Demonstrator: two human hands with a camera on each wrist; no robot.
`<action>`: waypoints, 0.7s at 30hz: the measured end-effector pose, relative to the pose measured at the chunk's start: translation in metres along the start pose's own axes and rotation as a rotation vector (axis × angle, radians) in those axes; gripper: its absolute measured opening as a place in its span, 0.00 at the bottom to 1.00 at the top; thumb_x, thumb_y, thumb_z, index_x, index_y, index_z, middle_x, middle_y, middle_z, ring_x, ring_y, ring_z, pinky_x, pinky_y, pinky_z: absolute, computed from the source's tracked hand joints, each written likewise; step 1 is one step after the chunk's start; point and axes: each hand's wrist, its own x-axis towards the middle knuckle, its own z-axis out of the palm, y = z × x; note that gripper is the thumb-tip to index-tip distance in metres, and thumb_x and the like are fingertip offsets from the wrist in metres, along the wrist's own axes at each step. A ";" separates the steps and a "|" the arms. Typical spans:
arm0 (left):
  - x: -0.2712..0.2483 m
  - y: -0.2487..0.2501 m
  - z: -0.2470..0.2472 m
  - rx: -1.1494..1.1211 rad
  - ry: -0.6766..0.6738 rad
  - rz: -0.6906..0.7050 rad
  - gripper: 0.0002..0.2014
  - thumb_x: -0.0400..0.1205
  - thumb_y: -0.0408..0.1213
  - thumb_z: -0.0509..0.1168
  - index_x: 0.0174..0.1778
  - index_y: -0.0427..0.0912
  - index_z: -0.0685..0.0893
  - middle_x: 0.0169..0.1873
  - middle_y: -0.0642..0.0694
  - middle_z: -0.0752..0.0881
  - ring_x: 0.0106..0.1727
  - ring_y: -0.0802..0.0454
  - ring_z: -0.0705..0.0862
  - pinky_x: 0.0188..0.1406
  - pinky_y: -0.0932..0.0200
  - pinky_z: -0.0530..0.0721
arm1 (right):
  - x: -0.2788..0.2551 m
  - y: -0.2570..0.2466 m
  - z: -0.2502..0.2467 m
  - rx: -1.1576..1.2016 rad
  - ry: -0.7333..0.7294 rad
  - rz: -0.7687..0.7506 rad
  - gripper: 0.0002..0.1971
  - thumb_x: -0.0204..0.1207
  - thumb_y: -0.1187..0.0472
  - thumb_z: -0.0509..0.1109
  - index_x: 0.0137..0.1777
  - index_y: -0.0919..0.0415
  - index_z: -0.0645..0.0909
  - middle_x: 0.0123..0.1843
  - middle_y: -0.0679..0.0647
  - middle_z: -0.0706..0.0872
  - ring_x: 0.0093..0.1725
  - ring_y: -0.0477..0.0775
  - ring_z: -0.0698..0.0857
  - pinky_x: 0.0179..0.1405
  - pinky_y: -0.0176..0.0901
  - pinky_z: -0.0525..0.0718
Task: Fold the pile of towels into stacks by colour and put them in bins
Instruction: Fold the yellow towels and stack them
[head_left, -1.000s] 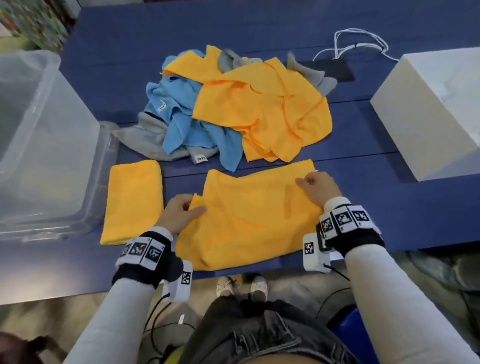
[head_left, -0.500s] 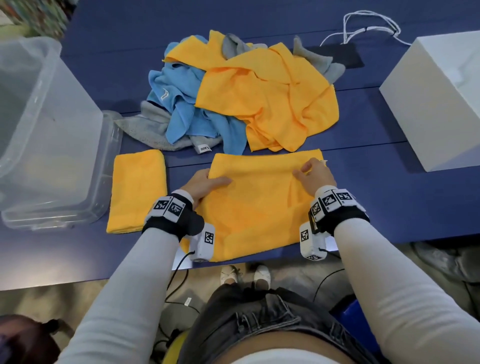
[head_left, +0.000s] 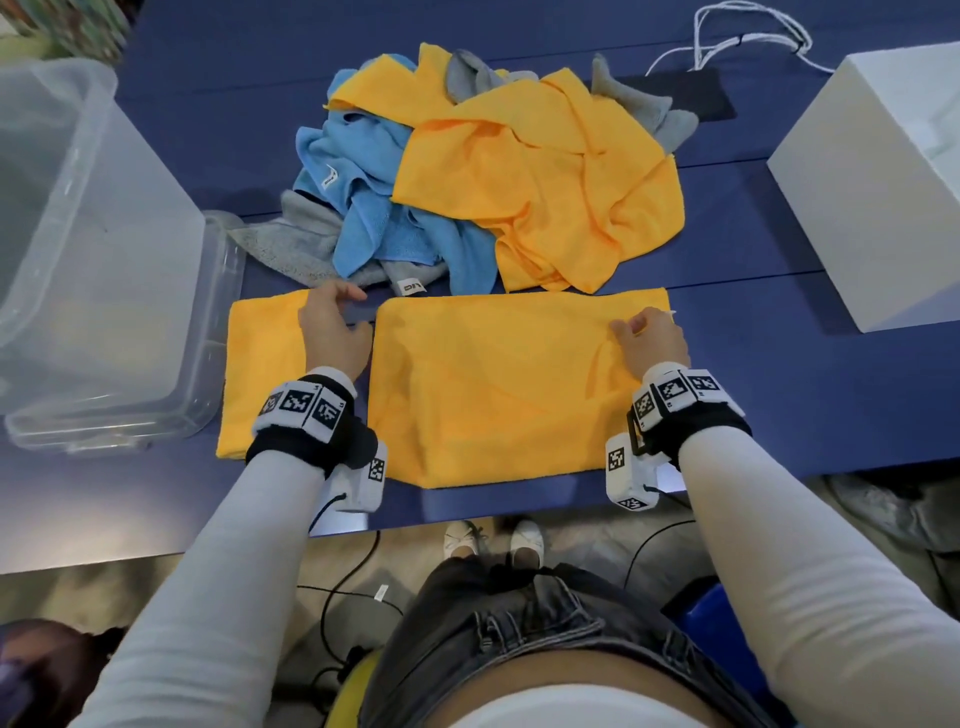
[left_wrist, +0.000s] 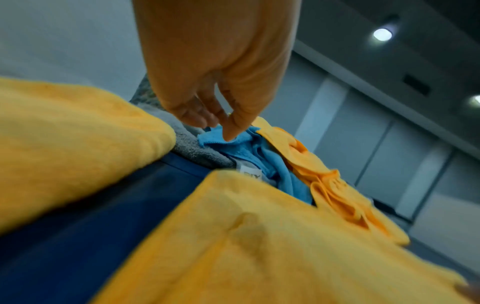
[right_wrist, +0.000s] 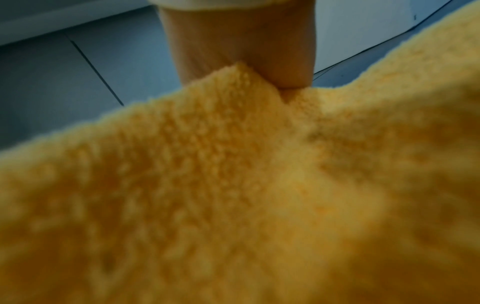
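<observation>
The left hand has come off the half-folded yellow towel, now hovering loose-fingered and empty between it and the folded yellow towel at centre left. The right hand pinches the half-folded towel's right edge on the worktop; the next fold looks imminent.

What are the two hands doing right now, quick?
Left hand: open, fingers relaxed, holding nothing, over the gap between the two orange towels.
Right hand: pinching the right edge of the half-folded orange towel.
</observation>
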 end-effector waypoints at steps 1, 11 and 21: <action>-0.003 -0.002 0.000 0.034 -0.031 0.003 0.13 0.74 0.20 0.62 0.49 0.41 0.77 0.48 0.39 0.80 0.50 0.42 0.78 0.53 0.48 0.78 | 0.000 0.001 0.000 0.013 -0.003 -0.003 0.19 0.84 0.50 0.59 0.60 0.66 0.76 0.55 0.62 0.82 0.53 0.62 0.79 0.47 0.48 0.73; -0.051 -0.014 0.015 0.306 -0.461 -0.160 0.16 0.74 0.43 0.74 0.50 0.43 0.76 0.34 0.52 0.73 0.42 0.51 0.76 0.40 0.58 0.72 | -0.004 0.017 -0.016 -0.058 -0.253 -0.017 0.16 0.76 0.48 0.69 0.39 0.60 0.72 0.35 0.51 0.73 0.41 0.53 0.76 0.32 0.39 0.70; -0.054 -0.006 -0.018 -0.053 -0.653 -0.295 0.14 0.80 0.40 0.68 0.31 0.45 0.71 0.26 0.49 0.72 0.26 0.54 0.70 0.27 0.62 0.66 | -0.014 0.029 -0.033 0.138 -0.067 -0.075 0.12 0.78 0.59 0.68 0.58 0.64 0.81 0.62 0.60 0.79 0.63 0.59 0.78 0.52 0.42 0.71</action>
